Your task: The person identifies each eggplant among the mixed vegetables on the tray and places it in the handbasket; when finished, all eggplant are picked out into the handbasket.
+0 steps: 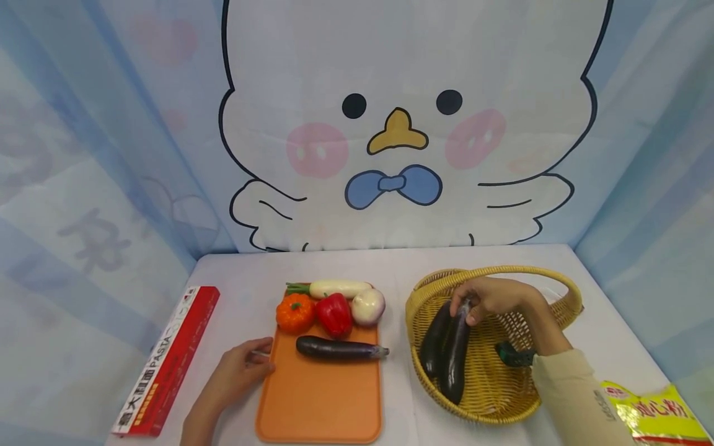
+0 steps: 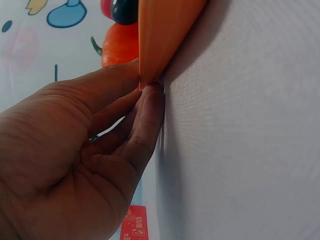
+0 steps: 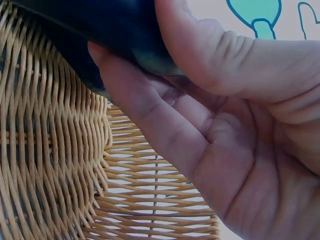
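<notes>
My right hand (image 1: pixel 488 296) pinches the stem end of a dark purple eggplant (image 1: pixel 456 353) inside a woven basket (image 1: pixel 496 402). A second eggplant (image 1: pixel 434 344) leans beside it, on its left. In the right wrist view, thumb and fingers close round the dark eggplant (image 3: pixel 115 25) above the wickerwork. My left hand (image 1: pixel 237 370) pinches the left edge of an orange tray (image 1: pixel 320 409); the left wrist view has the tray's rim (image 2: pixel 160 40) between its fingertips. On the tray, another eggplant (image 1: pixel 337 349) lies crosswise.
Toward the tray's back are an orange pumpkin (image 1: pixel 295 313), a red bell pepper (image 1: pixel 334 314), a purple-white round vegetable (image 1: pixel 368 306) and a white radish (image 1: pixel 340 288). A red pasta box (image 1: pixel 167 362) lies left, a yellow packet (image 1: pixel 658 412) right. The basket's handle (image 1: pixel 519 271) arches over the right hand.
</notes>
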`<state>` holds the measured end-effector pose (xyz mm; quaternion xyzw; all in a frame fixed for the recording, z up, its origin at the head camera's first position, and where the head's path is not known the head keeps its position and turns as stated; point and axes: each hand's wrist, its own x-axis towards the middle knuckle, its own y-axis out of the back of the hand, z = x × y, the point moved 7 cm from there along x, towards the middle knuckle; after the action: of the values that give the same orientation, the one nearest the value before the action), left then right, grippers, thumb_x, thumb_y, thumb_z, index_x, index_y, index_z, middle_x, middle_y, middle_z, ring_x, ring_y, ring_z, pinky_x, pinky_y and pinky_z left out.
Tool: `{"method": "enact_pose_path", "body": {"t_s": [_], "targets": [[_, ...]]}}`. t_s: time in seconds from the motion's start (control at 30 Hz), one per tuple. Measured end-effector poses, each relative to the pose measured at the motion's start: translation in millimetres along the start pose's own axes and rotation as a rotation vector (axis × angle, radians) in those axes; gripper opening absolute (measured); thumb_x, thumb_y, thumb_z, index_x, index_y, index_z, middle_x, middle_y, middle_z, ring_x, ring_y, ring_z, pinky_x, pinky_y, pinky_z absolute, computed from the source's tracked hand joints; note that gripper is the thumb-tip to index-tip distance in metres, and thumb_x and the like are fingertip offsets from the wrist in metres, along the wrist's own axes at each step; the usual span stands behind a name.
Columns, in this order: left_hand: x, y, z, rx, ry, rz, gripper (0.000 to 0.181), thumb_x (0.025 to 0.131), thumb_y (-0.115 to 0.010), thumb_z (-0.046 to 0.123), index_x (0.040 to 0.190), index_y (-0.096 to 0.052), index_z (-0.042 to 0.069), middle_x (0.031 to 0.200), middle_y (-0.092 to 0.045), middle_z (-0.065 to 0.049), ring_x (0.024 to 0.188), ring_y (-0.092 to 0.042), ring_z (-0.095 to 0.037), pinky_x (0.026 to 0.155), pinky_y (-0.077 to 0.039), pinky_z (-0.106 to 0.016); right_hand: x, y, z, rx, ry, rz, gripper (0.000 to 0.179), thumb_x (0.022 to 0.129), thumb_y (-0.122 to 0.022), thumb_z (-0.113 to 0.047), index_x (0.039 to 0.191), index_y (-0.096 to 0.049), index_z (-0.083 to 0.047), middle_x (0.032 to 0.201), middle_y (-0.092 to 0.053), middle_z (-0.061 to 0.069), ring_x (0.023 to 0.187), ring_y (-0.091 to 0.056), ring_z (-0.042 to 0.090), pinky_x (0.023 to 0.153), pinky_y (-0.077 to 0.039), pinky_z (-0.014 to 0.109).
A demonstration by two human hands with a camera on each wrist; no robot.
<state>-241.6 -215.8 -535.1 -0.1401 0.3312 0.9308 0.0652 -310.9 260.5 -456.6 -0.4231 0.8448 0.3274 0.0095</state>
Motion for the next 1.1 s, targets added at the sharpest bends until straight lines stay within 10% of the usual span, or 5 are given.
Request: {"method": "enact_pose_path", "body": {"t_s": [1.1], "targets": [[0.3, -0.4, -1.9, 0.012, -0.002, 0.013, 0.057, 0.083, -0.081, 0.022, 0.135, -0.06, 0.011, 0.114, -0.066, -0.001, 0.095, -0.064, -0.016, 0.085, -0.056, -0.04, 5.9, 1.7, 16.1, 0.012, -0.15, 0.081, 0.024, 0.079, -0.078, 0.001, 0.103, -0.072, -0.004, 0.104, -0.064, 0.007, 0.083, -0.059, 0.021, 0.07, -0.054, 0.036]]}}
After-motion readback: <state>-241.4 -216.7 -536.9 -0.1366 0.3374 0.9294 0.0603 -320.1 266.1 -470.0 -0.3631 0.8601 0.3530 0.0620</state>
